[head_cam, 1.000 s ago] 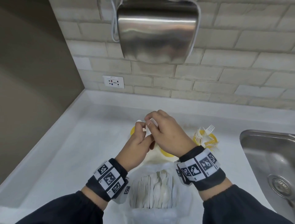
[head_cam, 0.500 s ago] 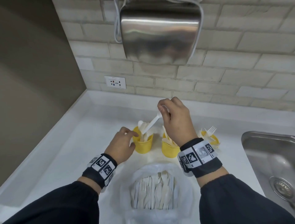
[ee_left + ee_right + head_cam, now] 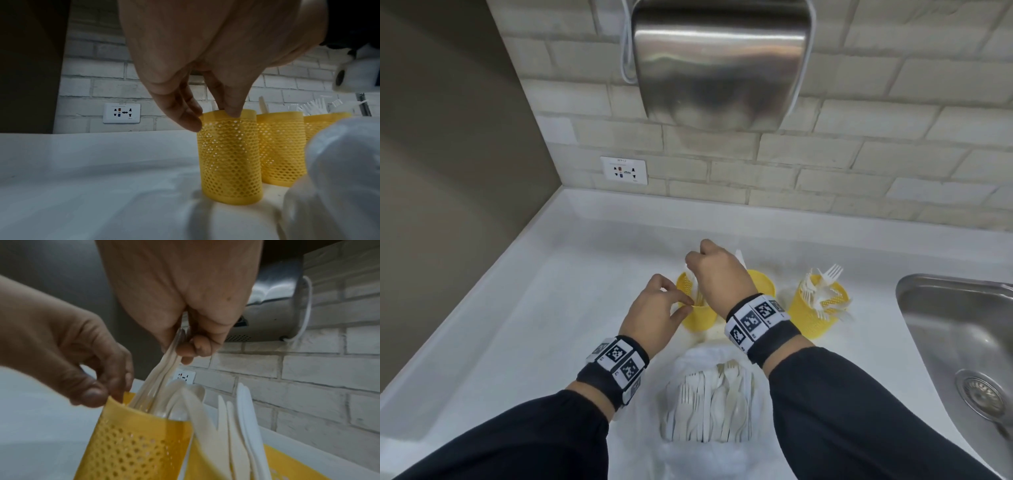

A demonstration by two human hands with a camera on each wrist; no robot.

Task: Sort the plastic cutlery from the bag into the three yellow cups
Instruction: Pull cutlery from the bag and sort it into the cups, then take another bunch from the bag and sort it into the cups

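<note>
Three yellow perforated cups stand in a row on the white counter. My left hand (image 3: 686, 306) pinches the near rim of the left cup (image 3: 698, 318), thumb outside and a finger inside, as the left wrist view shows on the cup (image 3: 228, 154). My right hand (image 3: 693, 263) hovers above that cup and pinches white plastic spoon handles (image 3: 164, 369), whose lower ends sit inside the cup (image 3: 131, 447) among other spoons. The middle cup (image 3: 762, 284) holds knives (image 3: 242, 418). Forks (image 3: 825, 284) fill the right cup (image 3: 822, 315). The clear bag of cutlery (image 3: 709, 401) lies open between my forearms.
A steel sink (image 3: 955, 342) is set into the counter at the right. A steel hand dryer (image 3: 719, 61) hangs on the brick wall above the cups. A wall socket (image 3: 624, 170) sits at the back left, beside a brown side wall.
My hands were together above the cups. The right hand then lifted a spoon and has now lowered it into the left cup. The left hand has moved to that cup's rim.
</note>
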